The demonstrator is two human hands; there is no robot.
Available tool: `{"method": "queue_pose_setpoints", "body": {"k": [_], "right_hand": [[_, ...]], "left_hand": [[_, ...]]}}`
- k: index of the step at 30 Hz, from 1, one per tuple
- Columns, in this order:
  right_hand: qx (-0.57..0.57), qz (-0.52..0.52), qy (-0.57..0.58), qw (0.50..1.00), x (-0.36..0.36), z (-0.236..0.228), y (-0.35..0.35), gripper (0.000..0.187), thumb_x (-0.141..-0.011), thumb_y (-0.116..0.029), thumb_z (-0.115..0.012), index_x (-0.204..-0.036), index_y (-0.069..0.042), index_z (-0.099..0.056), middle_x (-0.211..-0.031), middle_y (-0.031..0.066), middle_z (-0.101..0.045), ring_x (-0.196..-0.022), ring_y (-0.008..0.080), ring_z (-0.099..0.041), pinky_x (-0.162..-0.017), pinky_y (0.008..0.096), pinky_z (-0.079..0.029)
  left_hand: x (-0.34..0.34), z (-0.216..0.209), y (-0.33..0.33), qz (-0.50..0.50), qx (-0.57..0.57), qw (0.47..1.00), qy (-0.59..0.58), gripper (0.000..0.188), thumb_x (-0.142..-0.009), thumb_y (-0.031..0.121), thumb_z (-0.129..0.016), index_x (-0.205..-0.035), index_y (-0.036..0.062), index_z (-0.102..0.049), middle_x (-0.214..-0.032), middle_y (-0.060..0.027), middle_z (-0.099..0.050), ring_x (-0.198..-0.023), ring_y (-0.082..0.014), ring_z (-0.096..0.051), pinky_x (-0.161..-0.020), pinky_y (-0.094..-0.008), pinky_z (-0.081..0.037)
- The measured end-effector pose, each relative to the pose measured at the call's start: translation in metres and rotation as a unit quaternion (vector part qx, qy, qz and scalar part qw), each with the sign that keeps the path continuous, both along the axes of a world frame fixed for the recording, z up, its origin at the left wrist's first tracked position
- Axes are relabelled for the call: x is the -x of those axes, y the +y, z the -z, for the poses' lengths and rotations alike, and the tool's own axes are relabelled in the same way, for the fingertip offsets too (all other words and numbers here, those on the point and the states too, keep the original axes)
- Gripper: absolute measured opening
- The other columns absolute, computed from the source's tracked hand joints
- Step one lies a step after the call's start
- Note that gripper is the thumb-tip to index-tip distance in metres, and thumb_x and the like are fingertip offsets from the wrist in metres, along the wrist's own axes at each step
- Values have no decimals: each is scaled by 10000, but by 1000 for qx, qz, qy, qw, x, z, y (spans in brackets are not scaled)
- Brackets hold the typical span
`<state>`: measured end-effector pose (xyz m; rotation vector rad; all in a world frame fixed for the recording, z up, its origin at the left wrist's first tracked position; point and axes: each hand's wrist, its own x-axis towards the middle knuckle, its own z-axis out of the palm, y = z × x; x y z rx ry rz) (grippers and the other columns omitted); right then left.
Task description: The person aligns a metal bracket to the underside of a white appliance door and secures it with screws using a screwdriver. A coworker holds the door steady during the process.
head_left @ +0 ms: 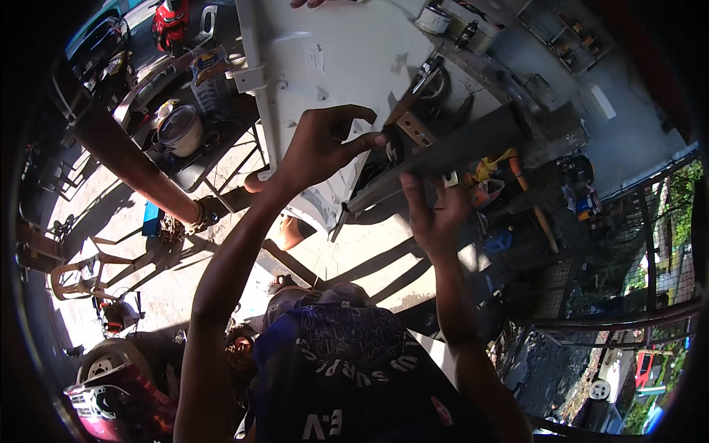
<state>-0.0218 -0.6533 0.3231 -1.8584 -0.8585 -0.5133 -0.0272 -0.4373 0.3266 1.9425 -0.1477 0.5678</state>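
In front of me stands a large white panel (284, 37) with a small label on its face. A long dark grey strip (461, 151) slants up to the right across its lower right side. My right hand (441, 218) grips the strip's lower edge, the thumb pressed on its near face and the other fingers partly hidden. My left hand (321, 144) is raised beside the strip's left end, thumb and forefinger curved and apart. Its thumb tip is close to a small black part (391, 144); whether they touch I cannot tell. A brown piece with holes (415, 129) is behind the strip.
Another person's hand (306, 3) rests at the panel's far edge. A bare foot (290, 232) shows below the panel. Left, a table bears a lidded pot (179, 129) beside a rusty post (140, 162). A white bucket (433, 20) stands at the back; a chair (77, 277) lies left.
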Motion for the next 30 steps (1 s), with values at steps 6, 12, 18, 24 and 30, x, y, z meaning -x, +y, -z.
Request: {"method": "queue_pose_setpoints", "body": {"k": [6,12,18,24,30], "right_hand": [[77,110,-25,991,-4,-14,9,310,-899,-76,-700,-1136,92,-590,-1053,144,-677,-913,159,-655,-820,278,-519],[38,180,-13,983,8,-27,26,277,-917,-88,-681,-1115,86,-598,-1002,119,-698,-883,116,-643,-750,231,-503],[21,191,-41,980,18,-47,50,337,-863,-266,-749,-1017,21,-659,-882,111,-699,-796,181,-658,-759,336,-503],[30,222,26,974,33,-82,49,353,-879,-259,-747,-1096,1,-648,-883,105,-690,-750,196,-667,-712,346,-529],[137,235,-20,962,37,-110,46,205,-916,-137,-664,-975,56,-628,-841,89,-678,-734,91,-604,-651,255,-461]], "left_hand": [[-10,-17,5,90,29,994,-52,410,-825,262,-814,-1099,-13,-685,-587,59,-332,-565,-54,-269,-507,-279,-233],[-23,-34,11,117,109,982,-97,368,-821,308,-814,-1036,28,-709,-536,42,-346,-515,-57,-272,-475,-278,-242],[-38,-30,8,146,179,965,-125,330,-832,272,-806,-1033,30,-706,-538,56,-332,-511,-42,-279,-473,-261,-234],[-28,-45,9,160,194,964,-87,329,-832,255,-804,-1052,31,-706,-541,56,-319,-512,-41,-277,-473,-257,-233],[-29,-54,9,188,243,947,-93,287,-856,225,-779,-1055,31,-711,-554,56,-297,-525,-41,-254,-480,-253,-221]]}}
